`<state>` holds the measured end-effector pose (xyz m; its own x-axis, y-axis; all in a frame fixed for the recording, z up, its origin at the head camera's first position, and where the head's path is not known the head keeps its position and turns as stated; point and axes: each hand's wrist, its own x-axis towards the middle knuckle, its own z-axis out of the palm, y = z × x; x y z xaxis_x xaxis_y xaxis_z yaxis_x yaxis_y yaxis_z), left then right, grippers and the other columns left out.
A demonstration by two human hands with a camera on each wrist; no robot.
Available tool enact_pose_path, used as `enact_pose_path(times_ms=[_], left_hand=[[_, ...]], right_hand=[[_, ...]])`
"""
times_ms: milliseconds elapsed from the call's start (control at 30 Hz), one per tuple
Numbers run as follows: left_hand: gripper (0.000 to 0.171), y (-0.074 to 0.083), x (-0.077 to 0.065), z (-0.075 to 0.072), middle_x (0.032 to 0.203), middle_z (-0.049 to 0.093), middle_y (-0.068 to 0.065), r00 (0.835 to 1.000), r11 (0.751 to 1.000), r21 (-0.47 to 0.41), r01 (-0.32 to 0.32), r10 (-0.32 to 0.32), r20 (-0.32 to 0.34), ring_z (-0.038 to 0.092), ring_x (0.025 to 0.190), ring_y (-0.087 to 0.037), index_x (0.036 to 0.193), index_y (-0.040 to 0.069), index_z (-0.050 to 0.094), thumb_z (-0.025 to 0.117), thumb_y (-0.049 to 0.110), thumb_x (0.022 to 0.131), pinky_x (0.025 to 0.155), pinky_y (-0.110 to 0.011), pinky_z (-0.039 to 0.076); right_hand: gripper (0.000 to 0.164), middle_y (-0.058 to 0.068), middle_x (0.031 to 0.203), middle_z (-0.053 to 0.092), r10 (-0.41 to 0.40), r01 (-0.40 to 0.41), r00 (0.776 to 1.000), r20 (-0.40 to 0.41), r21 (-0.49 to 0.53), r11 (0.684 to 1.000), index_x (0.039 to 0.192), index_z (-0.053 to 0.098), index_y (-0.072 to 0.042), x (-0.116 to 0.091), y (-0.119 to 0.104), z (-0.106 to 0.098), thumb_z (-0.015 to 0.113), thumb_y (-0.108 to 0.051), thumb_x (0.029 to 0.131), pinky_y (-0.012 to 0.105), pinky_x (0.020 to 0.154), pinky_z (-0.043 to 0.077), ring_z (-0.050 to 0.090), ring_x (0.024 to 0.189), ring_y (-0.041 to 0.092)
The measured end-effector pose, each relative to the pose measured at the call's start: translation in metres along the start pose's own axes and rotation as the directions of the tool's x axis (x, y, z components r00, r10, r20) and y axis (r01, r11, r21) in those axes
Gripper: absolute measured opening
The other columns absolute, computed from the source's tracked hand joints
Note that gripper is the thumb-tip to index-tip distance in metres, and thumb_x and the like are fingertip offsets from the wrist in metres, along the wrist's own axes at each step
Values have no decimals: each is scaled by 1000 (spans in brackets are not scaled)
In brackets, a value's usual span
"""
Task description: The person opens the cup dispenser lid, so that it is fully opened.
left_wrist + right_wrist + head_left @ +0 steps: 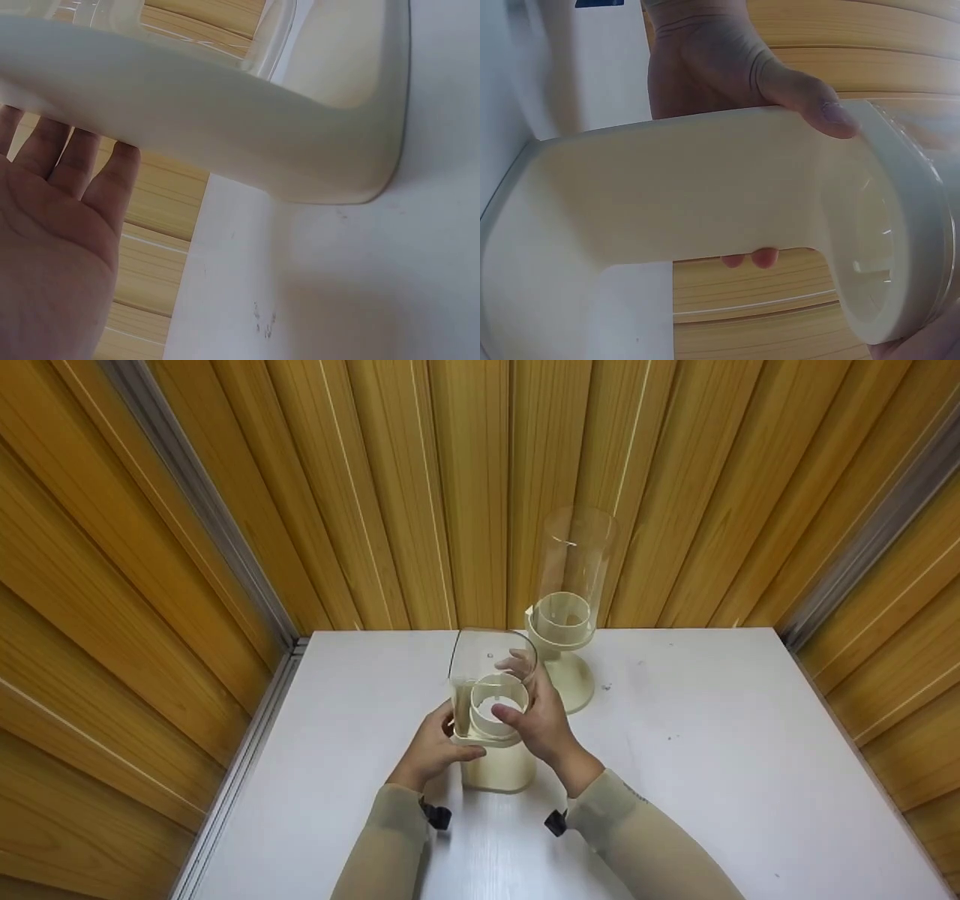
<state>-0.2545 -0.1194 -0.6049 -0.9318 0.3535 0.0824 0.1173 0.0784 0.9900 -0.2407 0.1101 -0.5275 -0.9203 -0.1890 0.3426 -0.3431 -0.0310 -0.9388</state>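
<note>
Near the table's middle stands a cream stand [499,771] with a clear squarish container [491,649] on top, a round cream cup [486,724] inside it. My left hand [431,746] grips the stand's column below the holder, thumb across the front; in the left wrist view its fingers [75,161] reach behind the column [172,97]. My right hand [544,720] holds the clear container from the right, thumb at the front by the cup and fingers seen behind through the clear wall. In the right wrist view the left thumb [825,112] lies near the holder.
Behind and to the right stands a similar cream stand [574,682] with a round base and a tall clear cylinder [577,555]. The white table [675,780] bears small specks. Wood-patterned walls [472,495] enclose the back and sides.
</note>
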Motion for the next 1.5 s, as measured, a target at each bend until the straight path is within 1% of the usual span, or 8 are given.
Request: enact_pose_path(times_ms=[133,233,367,567,767,900,1300,1500], left_hand=[[98,0,0,1,160,64,-19,1000,1000,-2,-9,9,-4,65,144,-34,163,13,57,102,10,76,116,-38,60],[98,1,-1,1,159,65,-18,1000,1000,-1,-13,13,-7,66,143,-33,163,12,56,102,10,76,114,-36,61],[99,2,0,1,158,66,-17,1000,1000,-2,-13,13,-13,66,142,-33,163,11,56,102,10,76,115,-37,61],[96,1,0,1,159,64,-24,1000,1000,12,-15,16,-16,65,145,-32,161,12,58,102,12,76,119,-42,58],[95,0,0,0,161,61,-26,1000,1000,19,-2,2,-7,64,145,-32,162,13,57,100,12,77,118,-41,58],[94,0,-1,1,161,62,-26,1000,1000,13,26,-26,-1,67,141,-34,163,14,56,98,12,78,113,-41,62],[95,0,-1,-1,162,62,-22,1000,999,28,22,-22,3,65,144,-34,163,13,56,98,16,78,119,-45,58],[92,-1,-2,-1,161,66,-9,999,998,50,35,-35,-1,60,151,-33,164,16,56,95,15,81,131,-57,47]], right_hand=[[99,8,153,65,-4,5,1000,-9,25,1000,164,42,-10,0,-1,1,94,-40,85,53,118,54,65,137,36],[102,10,154,64,-16,16,1000,-10,34,999,164,41,-9,0,-1,2,95,-45,85,48,118,56,65,137,34],[107,23,158,60,-38,38,999,-5,32,999,164,40,-6,0,1,1,96,-50,85,37,117,56,64,139,25],[106,14,157,63,-52,52,999,0,36,998,165,41,-6,-1,0,0,97,-49,85,41,115,59,67,137,21],[103,10,156,63,-66,65,998,15,63,996,165,41,-3,-2,-1,-1,98,-35,86,29,110,60,69,133,18],[100,9,156,62,-67,64,997,26,77,995,166,39,-4,-2,-2,-1,95,-24,86,32,111,61,69,132,18],[102,16,158,62,-93,93,996,17,-8,996,166,39,-1,-3,0,-2,97,-16,83,27,117,56,66,141,26],[109,18,161,62,-88,90,996,32,-75,993,167,37,4,-5,0,-3,99,-17,81,26,125,50,62,150,27]])
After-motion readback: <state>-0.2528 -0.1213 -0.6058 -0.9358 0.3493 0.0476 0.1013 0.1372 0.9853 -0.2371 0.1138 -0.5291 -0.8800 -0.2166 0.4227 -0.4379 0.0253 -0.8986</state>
